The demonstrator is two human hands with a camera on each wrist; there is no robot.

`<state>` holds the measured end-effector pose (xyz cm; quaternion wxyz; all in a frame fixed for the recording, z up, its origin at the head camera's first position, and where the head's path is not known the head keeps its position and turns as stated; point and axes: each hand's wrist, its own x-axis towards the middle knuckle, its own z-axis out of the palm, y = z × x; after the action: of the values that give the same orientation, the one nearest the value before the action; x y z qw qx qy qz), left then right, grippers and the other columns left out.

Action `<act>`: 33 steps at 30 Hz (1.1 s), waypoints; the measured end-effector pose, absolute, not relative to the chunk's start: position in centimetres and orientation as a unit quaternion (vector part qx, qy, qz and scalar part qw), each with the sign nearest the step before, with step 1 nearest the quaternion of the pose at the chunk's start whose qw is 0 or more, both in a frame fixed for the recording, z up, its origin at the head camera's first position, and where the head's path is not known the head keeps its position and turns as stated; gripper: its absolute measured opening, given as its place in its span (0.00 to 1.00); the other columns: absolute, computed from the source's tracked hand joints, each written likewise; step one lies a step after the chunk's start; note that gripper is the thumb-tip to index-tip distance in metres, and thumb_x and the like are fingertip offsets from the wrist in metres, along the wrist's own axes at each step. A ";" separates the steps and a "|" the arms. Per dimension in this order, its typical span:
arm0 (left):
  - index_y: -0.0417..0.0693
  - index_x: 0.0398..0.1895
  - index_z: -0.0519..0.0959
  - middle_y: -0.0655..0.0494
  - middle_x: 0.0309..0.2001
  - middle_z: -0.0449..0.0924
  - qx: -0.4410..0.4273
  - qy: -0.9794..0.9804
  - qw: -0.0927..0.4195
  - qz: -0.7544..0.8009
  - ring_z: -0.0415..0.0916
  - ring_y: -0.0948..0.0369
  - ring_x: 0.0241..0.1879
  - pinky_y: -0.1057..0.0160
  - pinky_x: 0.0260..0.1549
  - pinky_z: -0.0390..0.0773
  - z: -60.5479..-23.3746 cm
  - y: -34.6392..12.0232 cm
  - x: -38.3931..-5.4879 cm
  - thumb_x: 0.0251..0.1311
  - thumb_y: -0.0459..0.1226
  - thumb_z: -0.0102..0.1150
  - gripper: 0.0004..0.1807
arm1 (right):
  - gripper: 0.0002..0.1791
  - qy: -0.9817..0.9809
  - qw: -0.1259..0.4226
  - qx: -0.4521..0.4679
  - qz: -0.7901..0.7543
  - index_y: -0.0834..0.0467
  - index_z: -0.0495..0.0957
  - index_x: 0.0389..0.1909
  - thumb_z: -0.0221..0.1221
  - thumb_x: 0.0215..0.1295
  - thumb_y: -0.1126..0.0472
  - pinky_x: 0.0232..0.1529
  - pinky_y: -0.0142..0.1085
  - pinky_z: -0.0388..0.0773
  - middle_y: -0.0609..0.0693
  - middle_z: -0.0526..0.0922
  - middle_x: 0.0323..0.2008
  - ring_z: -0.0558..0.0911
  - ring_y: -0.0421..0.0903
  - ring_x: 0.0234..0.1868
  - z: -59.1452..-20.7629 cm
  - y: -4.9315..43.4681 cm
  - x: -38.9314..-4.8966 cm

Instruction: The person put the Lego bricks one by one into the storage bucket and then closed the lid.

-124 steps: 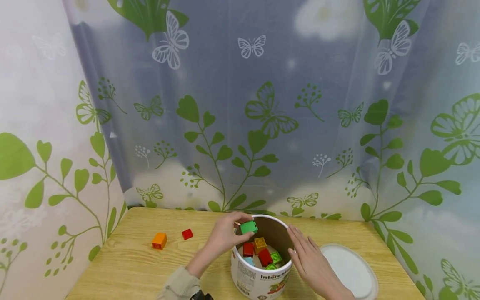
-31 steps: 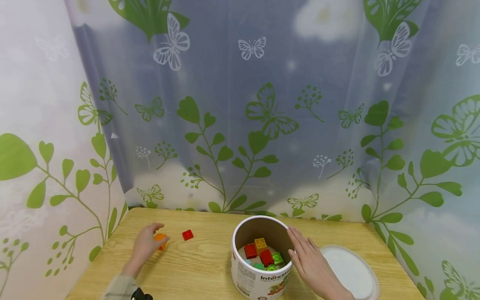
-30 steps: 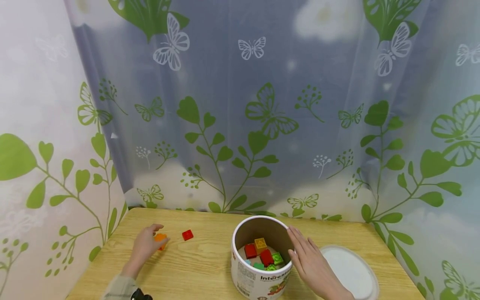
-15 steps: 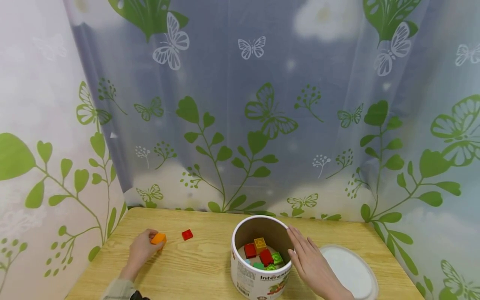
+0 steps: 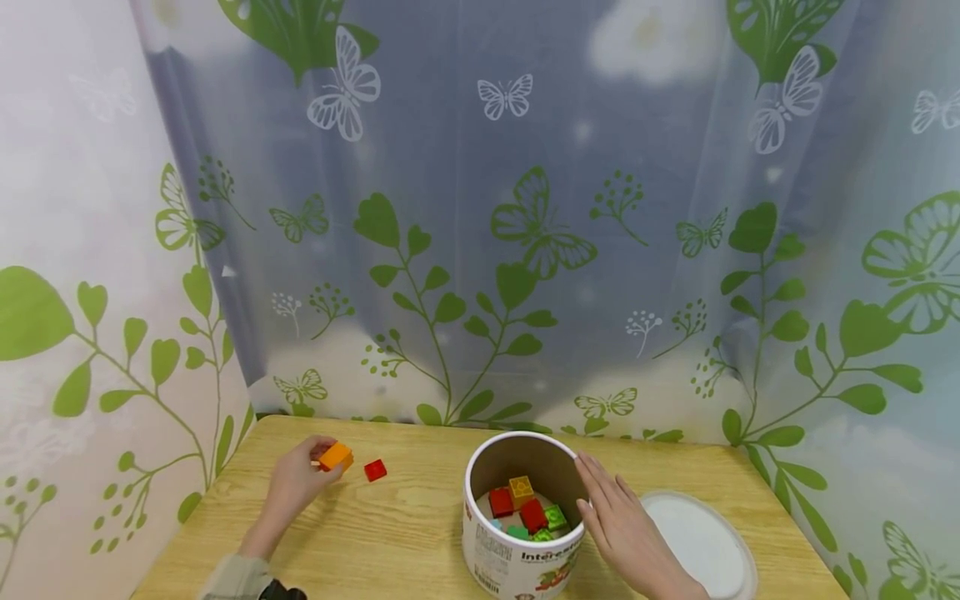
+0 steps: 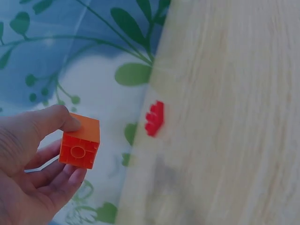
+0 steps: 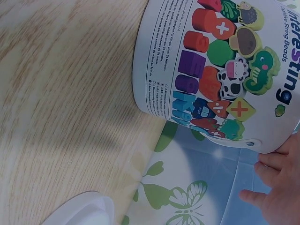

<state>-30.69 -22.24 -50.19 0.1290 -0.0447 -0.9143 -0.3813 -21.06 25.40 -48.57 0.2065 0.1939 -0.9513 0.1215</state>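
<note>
My left hand (image 5: pixel 292 479) pinches an orange toy building block (image 5: pixel 336 456) between thumb and fingers, lifted over the left part of the table. In the left wrist view the block's hollow underside (image 6: pixel 78 152) faces the camera. A thin red brick (image 5: pixel 376 470) lies on the table just right of that hand. My right hand (image 5: pixel 626 533) rests with straight fingers against the right rim of a round white bucket (image 5: pixel 491 550). Inside the bucket lie several bricks, among them a red brick (image 5: pixel 533 515), an orange brick (image 5: pixel 521 487) and a bright green brick (image 5: pixel 555 517).
A white round lid (image 5: pixel 701 542) lies on the wooden table (image 5: pixel 405 533), right of the bucket and partly behind the right forearm. A patterned curtain (image 5: pixel 525 333) hangs along the table's back edge and at both sides.
The green brick my left hand held is now in the bucket. That hand went left, took hold of the orange block and raised it slightly rightward. My right hand stayed at the rim.
</note>
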 end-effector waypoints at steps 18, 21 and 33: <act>0.38 0.53 0.80 0.44 0.49 0.84 -0.104 -0.895 0.131 -0.413 0.81 0.47 0.51 0.48 0.49 0.85 -45.9 -17.9 -29.1 0.54 0.30 0.73 0.22 | 0.30 -0.953 0.199 0.191 0.128 0.60 0.62 0.76 0.51 0.79 0.53 0.70 0.57 0.66 0.54 0.65 0.75 0.65 0.51 0.74 -48.4 25.3 -21.1; 0.38 0.54 0.80 0.44 0.50 0.84 -0.117 -0.892 0.133 -0.416 0.81 0.47 0.51 0.49 0.49 0.85 -45.3 -17.2 -29.0 0.53 0.29 0.73 0.23 | 0.30 -0.952 0.204 0.193 0.124 0.60 0.62 0.76 0.51 0.79 0.53 0.70 0.57 0.66 0.54 0.65 0.75 0.66 0.51 0.74 -48.4 25.2 -21.0; 0.40 0.53 0.81 0.47 0.49 0.84 -0.162 -0.882 0.143 -0.420 0.81 0.50 0.49 0.52 0.48 0.85 -43.7 -14.5 -28.3 0.52 0.28 0.73 0.23 | 0.30 -0.950 0.206 0.195 0.131 0.60 0.62 0.76 0.53 0.78 0.55 0.69 0.58 0.67 0.54 0.64 0.75 0.66 0.52 0.74 -48.2 25.1 -20.9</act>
<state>-28.32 -14.48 -43.73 0.1430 -0.1616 -0.8817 -0.4196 -20.87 25.12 -48.22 0.2061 0.1949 -0.9500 0.1308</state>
